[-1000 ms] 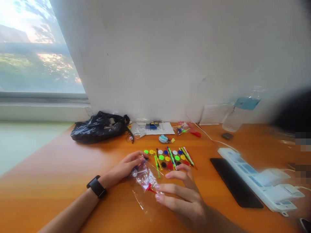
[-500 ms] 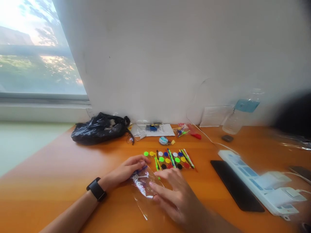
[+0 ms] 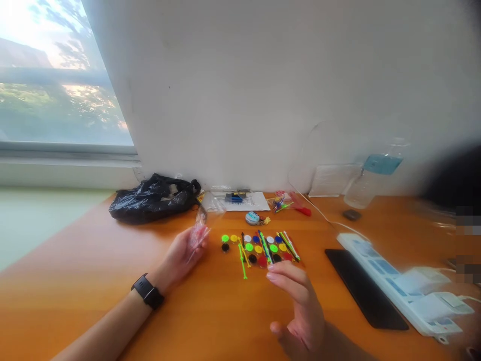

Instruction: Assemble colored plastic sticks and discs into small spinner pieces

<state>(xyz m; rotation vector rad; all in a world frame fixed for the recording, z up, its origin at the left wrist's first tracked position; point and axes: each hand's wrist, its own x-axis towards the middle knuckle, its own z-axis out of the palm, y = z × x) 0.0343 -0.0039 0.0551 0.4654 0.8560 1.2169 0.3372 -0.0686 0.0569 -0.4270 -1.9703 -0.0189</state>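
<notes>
So, discs (image 3: pixel 258 249) on wooden table (image 3: pixel 210 321), wall (image 3: pixel 244 100) behind.

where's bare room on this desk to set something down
Bare desk lies at left, between the black bag and the watch, and at near middle, between the left hand and right hand. A narrower strip separates the right hand from the black slab. Crowded: the discs and sticks beyond the right hand, and the back along the wall.

Orangey wood surface (image 3: pixel 203 326) here. Black plastic bag (image 3: pixel 150 204) toward the back, colored discs (image 3: pixel 249 247) and skinny sticks (image 3: pixel 242 261) mid, power strip (image 3: pixel 389 276) right.
</notes>
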